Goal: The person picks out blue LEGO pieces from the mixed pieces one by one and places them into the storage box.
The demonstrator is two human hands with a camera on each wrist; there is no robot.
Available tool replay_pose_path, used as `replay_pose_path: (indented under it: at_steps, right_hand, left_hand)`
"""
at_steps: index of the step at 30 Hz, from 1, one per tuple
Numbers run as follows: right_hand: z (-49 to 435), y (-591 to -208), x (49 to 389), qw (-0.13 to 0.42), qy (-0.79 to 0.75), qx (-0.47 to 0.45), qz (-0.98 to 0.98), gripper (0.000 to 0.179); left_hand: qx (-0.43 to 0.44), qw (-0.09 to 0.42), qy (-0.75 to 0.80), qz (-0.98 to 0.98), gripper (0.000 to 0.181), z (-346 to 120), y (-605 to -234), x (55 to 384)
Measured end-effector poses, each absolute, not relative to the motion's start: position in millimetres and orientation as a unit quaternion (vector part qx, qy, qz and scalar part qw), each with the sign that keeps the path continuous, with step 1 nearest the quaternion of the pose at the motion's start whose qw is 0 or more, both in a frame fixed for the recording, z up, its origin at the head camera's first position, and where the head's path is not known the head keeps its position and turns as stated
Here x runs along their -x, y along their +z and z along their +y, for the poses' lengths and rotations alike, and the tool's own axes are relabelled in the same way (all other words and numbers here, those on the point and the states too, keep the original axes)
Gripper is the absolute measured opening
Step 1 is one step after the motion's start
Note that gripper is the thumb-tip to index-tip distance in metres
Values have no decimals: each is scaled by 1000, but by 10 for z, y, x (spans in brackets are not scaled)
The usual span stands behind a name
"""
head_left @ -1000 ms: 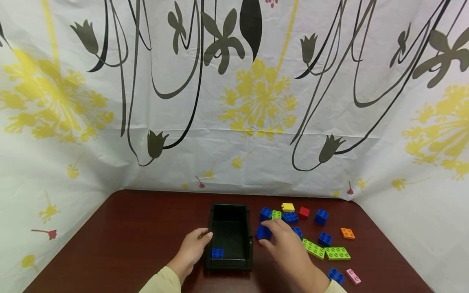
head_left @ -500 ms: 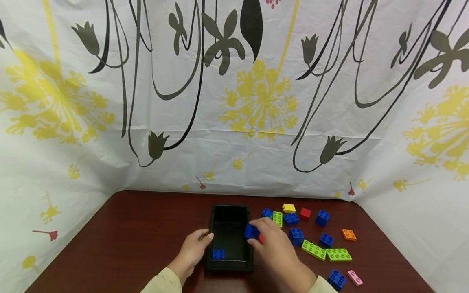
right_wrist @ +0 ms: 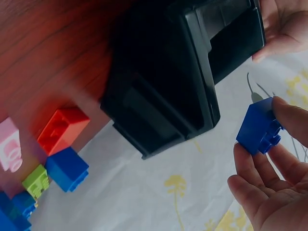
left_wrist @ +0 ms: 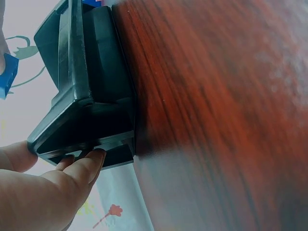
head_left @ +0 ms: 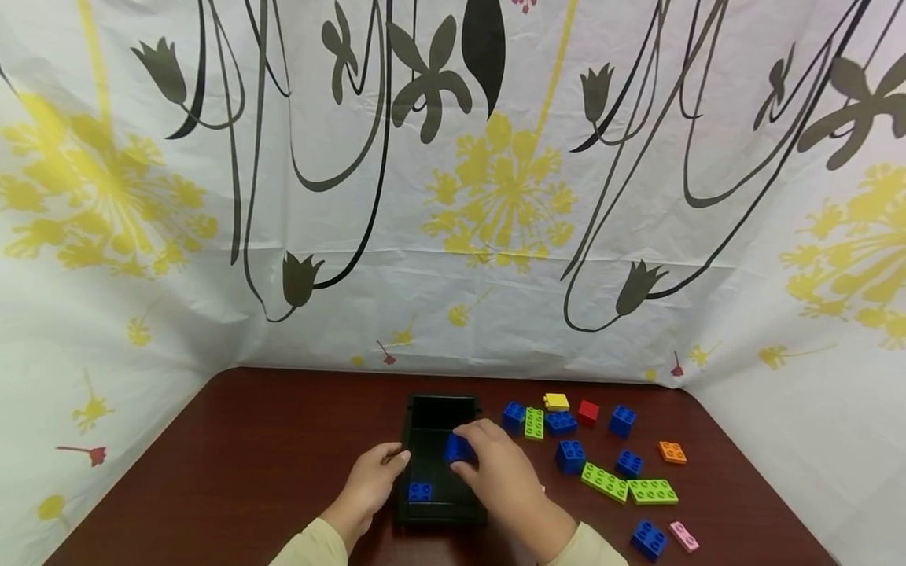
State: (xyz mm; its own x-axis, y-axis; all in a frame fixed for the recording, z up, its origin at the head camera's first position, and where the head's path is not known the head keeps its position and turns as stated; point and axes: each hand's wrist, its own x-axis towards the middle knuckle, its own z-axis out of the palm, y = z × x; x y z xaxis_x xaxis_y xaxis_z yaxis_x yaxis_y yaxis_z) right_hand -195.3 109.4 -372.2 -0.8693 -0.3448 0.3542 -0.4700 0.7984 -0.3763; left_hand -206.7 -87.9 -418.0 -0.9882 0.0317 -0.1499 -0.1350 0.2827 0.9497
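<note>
contact is recorded at both hands. my right hand point(head_left: 506, 475) pinches a blue brick point(head_left: 459, 448) between thumb and fingertips, its studs turned towards my palm. the brick is held above the opening of a black bin point(head_left: 443, 412); both wrist views show it apart from the bin. my left hand point(head_left: 373, 481) grips the rim at the bin's left side, thumb and curled fingers on the plastic. the bin stands upright on a dark reddish worktop point(head_left: 283, 440), and inside it, in the near left corner, lies a second blue brick point(head_left: 420, 492), studs up.

loose stock is noted on the worktop to the right of the bin. at the far edge a yellow brick point(head_left: 556, 402) and a red brick point(head_left: 588, 412) lie near one another, with a narrow lime brick point(head_left: 534, 423) just left. nearer me, two long lime bricks point(head_left: 653, 491) meet almost end to end; an orange brick point(head_left: 672, 452) sits well to the right. closest to me is a pink brick point(head_left: 683, 536), just beside a four-stud blue brick point(head_left: 649, 540). the right wrist view also finds another red brick point(right_wrist: 63, 130) outside the bin. a floral sheet point(head_left: 453, 346) hangs behind everything; pale yellow sleeves point(head_left: 314, 541) cover my forearms.
</note>
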Motion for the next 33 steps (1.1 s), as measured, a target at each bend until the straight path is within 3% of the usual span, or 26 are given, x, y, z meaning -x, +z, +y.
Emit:
replay_pose_path:
  at_steps: [33]
  right_hand:
    - [710,-3885,2141,107,196,-248,-943,37]
  left_hand:
    - [31,80,601,795,52,-909,-4181,2088]
